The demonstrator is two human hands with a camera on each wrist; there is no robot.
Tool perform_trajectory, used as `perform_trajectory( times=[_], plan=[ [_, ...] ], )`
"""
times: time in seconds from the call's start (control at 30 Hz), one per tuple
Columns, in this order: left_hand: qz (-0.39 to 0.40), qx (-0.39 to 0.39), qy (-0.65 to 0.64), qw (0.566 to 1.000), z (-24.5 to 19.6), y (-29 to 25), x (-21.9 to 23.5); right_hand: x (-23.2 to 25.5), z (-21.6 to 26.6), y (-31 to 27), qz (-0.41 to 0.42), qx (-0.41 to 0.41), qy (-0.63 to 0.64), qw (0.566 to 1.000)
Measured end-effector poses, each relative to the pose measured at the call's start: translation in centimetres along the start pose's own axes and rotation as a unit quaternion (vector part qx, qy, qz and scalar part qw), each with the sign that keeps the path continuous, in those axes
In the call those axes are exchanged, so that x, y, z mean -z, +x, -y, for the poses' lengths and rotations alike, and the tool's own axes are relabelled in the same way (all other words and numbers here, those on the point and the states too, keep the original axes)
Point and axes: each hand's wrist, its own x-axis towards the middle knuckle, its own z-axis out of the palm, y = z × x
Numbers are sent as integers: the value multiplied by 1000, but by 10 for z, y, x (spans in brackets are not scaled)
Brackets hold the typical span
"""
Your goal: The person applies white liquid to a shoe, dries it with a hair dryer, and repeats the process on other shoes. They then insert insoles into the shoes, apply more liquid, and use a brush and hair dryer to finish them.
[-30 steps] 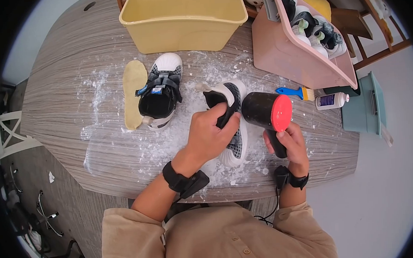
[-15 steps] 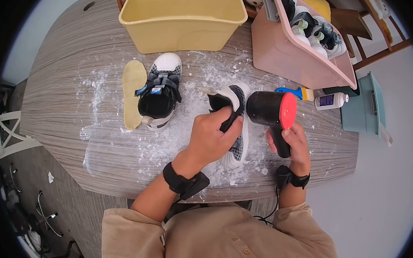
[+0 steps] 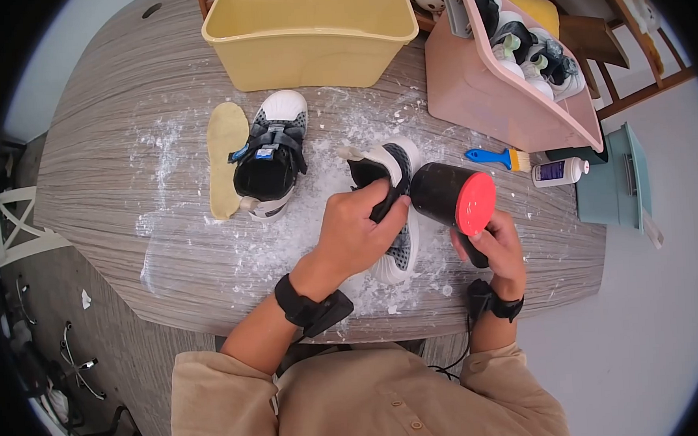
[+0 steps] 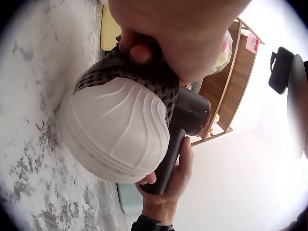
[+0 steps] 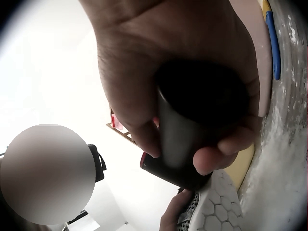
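Note:
My left hand (image 3: 358, 232) grips a white and dark mesh shoe (image 3: 402, 255) by its opening, tilted on its side with the sole toward the right. In the left wrist view the shoe's white ribbed toe (image 4: 115, 127) faces the camera. My right hand (image 3: 499, 246) holds a black handheld device with a red end cap (image 3: 474, 203) by its handle, the barrel close beside the shoe's sole. A matching shoe (image 3: 271, 155) stands upright to the left, beside a tan insole (image 3: 228, 161).
White powder or flakes cover much of the table (image 3: 185, 258). Behind stand a yellow bin (image 3: 301, 59) and a pink bin (image 3: 477, 109) of shoes. A blue-handled brush (image 3: 489, 157), a white bottle (image 3: 556, 173) and a teal box (image 3: 616, 188) lie to the right.
The black device has swung right and come back left, its red cap now turned more toward the head camera and a little lower. The held shoe has shifted slightly; my left hand keeps its grip.

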Motion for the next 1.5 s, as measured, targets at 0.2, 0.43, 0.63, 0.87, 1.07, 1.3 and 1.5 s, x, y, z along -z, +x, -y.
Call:
perform_trajectory(
  times=[0.2,0.43,0.63,0.87,1.07,1.3,1.5],
  plan=[
    [2,-34,14,999,-1,0,-1,-10,5,3,-45,7,18,999],
    [6,-51,34,998,-2,-2,-2,-13,-3,4,-74,23,40,996],
    [17,-61,46,997,0,-2,-2,-22,-4,7,-113,16,57,992],
    [16,-69,37,997,-1,-3,-3,-30,-1,11,-151,14,25,988],
    [16,-57,32,998,-1,-2,-3,-25,-1,9,-139,-2,51,989],
    [14,4,7,1000,-2,-1,-1,-12,-5,6,-70,-4,90,993],
    [11,52,-18,998,4,-1,1,-13,4,4,-60,-34,73,995]
  ],
)
